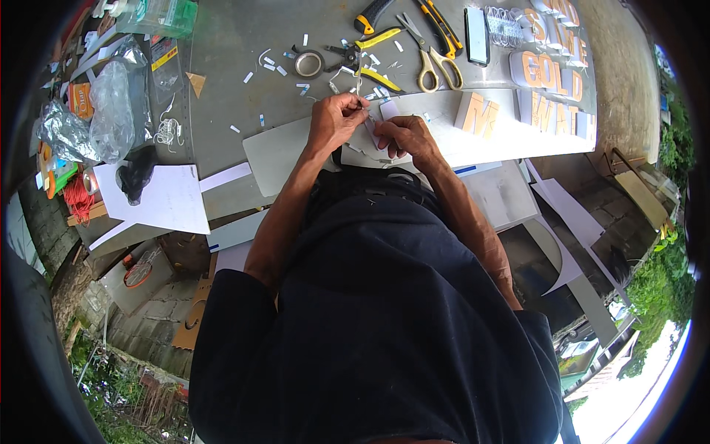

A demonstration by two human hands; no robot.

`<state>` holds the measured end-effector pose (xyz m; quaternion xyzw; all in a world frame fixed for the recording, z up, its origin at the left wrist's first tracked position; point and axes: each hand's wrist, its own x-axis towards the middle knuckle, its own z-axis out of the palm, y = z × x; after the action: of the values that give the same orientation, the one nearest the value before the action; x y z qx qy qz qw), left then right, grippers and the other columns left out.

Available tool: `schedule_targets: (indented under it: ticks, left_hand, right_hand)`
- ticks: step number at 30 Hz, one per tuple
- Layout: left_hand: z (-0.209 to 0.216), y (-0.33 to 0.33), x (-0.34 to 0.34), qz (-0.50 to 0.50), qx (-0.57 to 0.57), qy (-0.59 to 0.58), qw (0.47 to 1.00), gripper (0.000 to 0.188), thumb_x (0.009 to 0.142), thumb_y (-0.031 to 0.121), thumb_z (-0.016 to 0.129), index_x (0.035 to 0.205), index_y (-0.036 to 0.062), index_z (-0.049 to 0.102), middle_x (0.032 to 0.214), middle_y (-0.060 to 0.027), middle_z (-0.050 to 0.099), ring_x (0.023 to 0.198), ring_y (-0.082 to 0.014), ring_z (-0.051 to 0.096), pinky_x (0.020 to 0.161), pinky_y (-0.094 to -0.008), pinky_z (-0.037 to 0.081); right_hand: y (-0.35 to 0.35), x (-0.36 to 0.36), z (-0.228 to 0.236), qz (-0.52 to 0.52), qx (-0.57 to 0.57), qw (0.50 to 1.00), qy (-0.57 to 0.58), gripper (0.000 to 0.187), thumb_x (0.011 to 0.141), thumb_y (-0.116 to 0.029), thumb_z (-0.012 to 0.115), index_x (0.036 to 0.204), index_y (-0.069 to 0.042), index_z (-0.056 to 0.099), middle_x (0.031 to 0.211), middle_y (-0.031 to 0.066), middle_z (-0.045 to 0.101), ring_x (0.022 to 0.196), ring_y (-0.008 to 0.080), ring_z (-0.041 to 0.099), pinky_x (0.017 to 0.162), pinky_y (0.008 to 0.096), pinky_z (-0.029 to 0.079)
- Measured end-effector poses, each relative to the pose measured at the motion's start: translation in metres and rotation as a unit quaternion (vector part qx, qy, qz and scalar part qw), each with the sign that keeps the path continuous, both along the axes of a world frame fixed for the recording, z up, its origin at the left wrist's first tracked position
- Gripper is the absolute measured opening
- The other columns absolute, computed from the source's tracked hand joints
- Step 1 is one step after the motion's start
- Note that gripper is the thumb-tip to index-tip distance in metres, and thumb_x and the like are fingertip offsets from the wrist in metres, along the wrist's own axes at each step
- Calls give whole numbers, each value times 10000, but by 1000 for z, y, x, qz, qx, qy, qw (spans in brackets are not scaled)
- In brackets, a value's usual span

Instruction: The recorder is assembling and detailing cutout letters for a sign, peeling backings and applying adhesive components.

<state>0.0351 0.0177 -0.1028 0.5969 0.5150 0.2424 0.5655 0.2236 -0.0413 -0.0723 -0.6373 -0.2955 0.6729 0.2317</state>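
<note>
Over the near edge of the table, my left hand [339, 122] is closed in a pinch, with a thin white wire [359, 86] at its fingertips. Close beside it on the right, my right hand [407, 138] has its fingers curled and pressed together. What it grips is too small to make out. Below the hands, a white wire with small pieces on it [367, 154] lies on a pale sheet [281, 152]. Just beyond my fingers are yellow-handled wire strippers [379, 38], a roll of grey tape [308, 64] and several small white-and-blue strips [281, 71].
Scissors [436, 70], a yellow-black cutter [441, 29] and a phone [477, 37] lie at the back. White-sided block letters [477, 116] stand at the right. Plastic bags [112, 111] and a white sheet [159, 200] with a black bag [136, 175] occupy the left.
</note>
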Motion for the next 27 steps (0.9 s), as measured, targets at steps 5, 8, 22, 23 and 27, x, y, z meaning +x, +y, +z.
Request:
schedule_targets:
  ticks: [5, 8, 22, 23, 27]
  left_hand:
    - [3, -1, -1, -17, 24, 30, 999, 162, 868, 42, 742, 1025, 5, 729, 849, -53, 753, 751, -89, 694, 705, -246, 556]
    - [5, -2, -1, -19, 33, 44, 998, 159, 860, 54, 747, 1013, 15, 733, 864, -85, 760, 757, -124, 717, 709, -267, 566]
    - [-3, 0, 0, 3, 19, 22, 1000, 151, 829, 41, 760, 976, 11, 737, 857, -123, 763, 753, -174, 749, 687, -281, 578]
    - [-2, 0, 0, 1, 16, 25, 1000, 149, 830, 42, 758, 975, 11, 736, 858, -123, 763, 754, -173, 750, 686, -283, 578]
    - [-2, 0, -1, -5, 21, 30, 999, 145, 837, 48, 752, 976, 11, 735, 858, -119, 763, 751, -167, 747, 682, -287, 574]
  right_hand:
    - [1, -2, -3, -1, -12, 1000, -13, 285, 912, -294, 679, 819, -34, 750, 696, 49, 704, 504, 95, 594, 460, 242, 427]
    - [3, -5, -3, 0, -24, 999, -35, 284, 912, -288, 685, 812, -32, 752, 676, 51, 702, 482, 94, 588, 446, 243, 422]
    - [8, -6, 0, 25, -25, 998, -59, 287, 910, -290, 688, 829, -24, 759, 676, 57, 710, 465, 91, 576, 445, 241, 422]
    - [8, -5, -1, 27, -25, 998, -56, 291, 910, -293, 688, 831, -23, 759, 676, 57, 711, 467, 92, 576, 449, 241, 425]
    - [8, -6, -2, 31, -28, 997, -57, 295, 911, -298, 688, 836, -21, 760, 680, 58, 712, 469, 91, 576, 453, 242, 428]
